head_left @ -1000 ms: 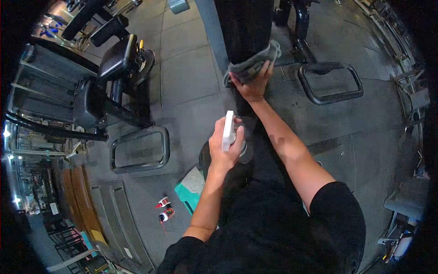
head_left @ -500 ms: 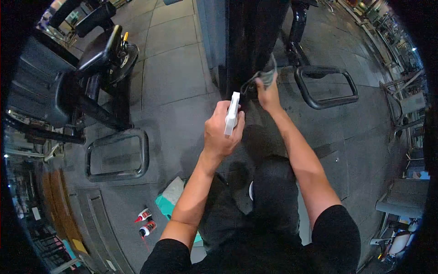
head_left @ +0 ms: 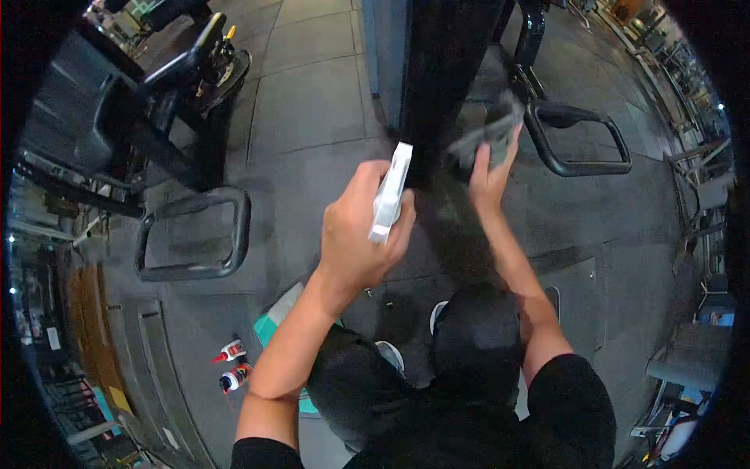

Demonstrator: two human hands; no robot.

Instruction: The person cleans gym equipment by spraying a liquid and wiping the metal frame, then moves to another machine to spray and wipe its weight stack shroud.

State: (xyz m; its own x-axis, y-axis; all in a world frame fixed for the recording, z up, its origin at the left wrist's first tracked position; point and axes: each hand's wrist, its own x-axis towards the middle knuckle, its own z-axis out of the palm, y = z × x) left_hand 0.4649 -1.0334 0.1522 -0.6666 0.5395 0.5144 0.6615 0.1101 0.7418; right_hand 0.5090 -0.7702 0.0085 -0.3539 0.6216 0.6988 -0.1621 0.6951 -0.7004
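My left hand [head_left: 361, 223] is wrapped around a white spray bottle [head_left: 392, 191]. Its narrow trigger head shows from above, while the body below is hidden by my fingers. In my right hand [head_left: 492, 180] is a grey cloth [head_left: 496, 137], blurred by motion, with its loose part spreading to the left. The cloth is beside the base of a tall black machine column [head_left: 441, 70], just left of a black tubular handle frame [head_left: 578, 141].
A second tubular frame [head_left: 191, 234] and a padded machine [head_left: 172, 94] stand left. On the dark mat floor [head_left: 308, 109] lie two small red-and-white bottles [head_left: 230, 351] and a green-and-grey cloth [head_left: 269, 320] by my knee. Small metal bits [head_left: 369, 292] lie between my legs.
My right hand has swung the cloth right and slightly down, away from the column. My left hand, still around the spray bottle, has shifted a little left as the view tilted.
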